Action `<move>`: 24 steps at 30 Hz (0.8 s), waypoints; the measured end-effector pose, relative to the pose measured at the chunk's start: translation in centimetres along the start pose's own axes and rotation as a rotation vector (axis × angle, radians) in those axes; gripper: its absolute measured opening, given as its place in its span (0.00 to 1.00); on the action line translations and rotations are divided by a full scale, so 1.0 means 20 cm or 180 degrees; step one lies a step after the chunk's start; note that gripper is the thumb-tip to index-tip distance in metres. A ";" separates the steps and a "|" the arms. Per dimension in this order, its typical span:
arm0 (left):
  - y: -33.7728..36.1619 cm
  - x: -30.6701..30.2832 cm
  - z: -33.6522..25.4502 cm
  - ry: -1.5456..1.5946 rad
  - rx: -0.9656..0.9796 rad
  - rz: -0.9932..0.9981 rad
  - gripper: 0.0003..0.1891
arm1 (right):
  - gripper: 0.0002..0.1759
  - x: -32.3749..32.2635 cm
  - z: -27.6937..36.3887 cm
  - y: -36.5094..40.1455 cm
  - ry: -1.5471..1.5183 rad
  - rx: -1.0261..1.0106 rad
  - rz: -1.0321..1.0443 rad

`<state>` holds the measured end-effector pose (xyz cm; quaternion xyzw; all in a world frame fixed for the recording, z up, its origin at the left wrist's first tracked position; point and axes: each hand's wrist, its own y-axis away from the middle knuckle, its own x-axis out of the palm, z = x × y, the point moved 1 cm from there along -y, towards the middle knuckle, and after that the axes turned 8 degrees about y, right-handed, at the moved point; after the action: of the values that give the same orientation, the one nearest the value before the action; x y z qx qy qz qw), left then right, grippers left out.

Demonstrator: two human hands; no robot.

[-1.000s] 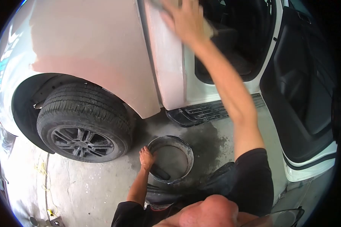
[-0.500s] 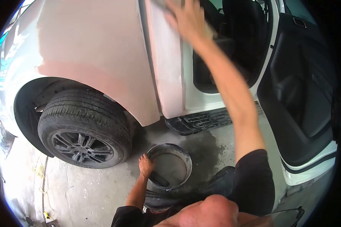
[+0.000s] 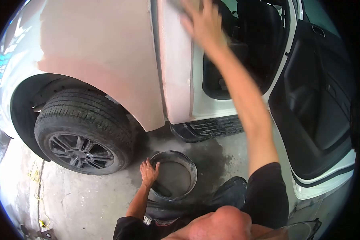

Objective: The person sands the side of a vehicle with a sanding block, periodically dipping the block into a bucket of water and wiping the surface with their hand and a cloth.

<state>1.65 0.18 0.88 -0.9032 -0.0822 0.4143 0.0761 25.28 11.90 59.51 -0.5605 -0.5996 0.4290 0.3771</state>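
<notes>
My left hand (image 3: pixel 149 173) is at the left rim of a round bucket (image 3: pixel 193 176) of cloudy grey water, its fingers spread and holding nothing. A dark, long object (image 3: pixel 162 189) lies inside the bucket's lower left. Up at the top edge, my right hand (image 3: pixel 206 26) is blurred, over the pinkish-white pillar panel (image 3: pixel 178 60) beside the door opening. A grey, flat thing (image 3: pixel 181 5) shows at its fingers, too smeared and cut off to identify.
Left of the pillar is a large panel (image 3: pixel 104 48) with pinkish patches, above a black wheel (image 3: pixel 82 136). A black side step (image 3: pixel 208 129) runs under the door opening. The open door (image 3: pixel 316 100) stands at right. Yellow cord (image 3: pixel 37 176) lies on the concrete floor at left.
My left hand has risen slightly and moved left, its fingers now more spread. My right hand has shifted slightly down and right. The view has also shifted a little.
</notes>
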 end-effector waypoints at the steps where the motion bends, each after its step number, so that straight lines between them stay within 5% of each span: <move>1: 0.00 0.00 0.02 0.0045 0.0251 -0.0156 0.39 | 0.36 0.01 0.05 0.26 0.0291 -0.0228 -0.0075; 5: 0.02 -0.04 -0.07 0.0623 0.1014 -0.0413 0.34 | 0.45 -0.08 0.13 1.09 -0.0408 -0.0430 0.0631; 7: -0.04 -0.18 -0.30 0.1016 0.1369 -0.0347 0.33 | 0.43 -0.15 0.11 1.33 -0.0682 0.0035 0.0770; 14: -0.59 -0.80 -1.27 0.0481 0.3452 -0.0950 0.43 | 0.36 -0.49 -0.01 2.31 -0.0654 0.2934 0.1029; 18: -0.85 -1.00 -1.69 -0.0670 0.3236 -0.1483 0.48 | 0.35 -0.57 -0.08 2.58 -0.0498 0.3638 0.1125; 24: -1.18 -1.33 -2.02 -0.1152 0.3485 -0.2494 0.52 | 0.36 -0.56 -0.14 2.64 -0.0805 0.3742 0.1408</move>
<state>13.31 14.79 51.37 -0.5555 -0.1928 0.4822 0.6495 47.26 1.09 11.37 -0.3156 -0.1742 0.8168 0.4505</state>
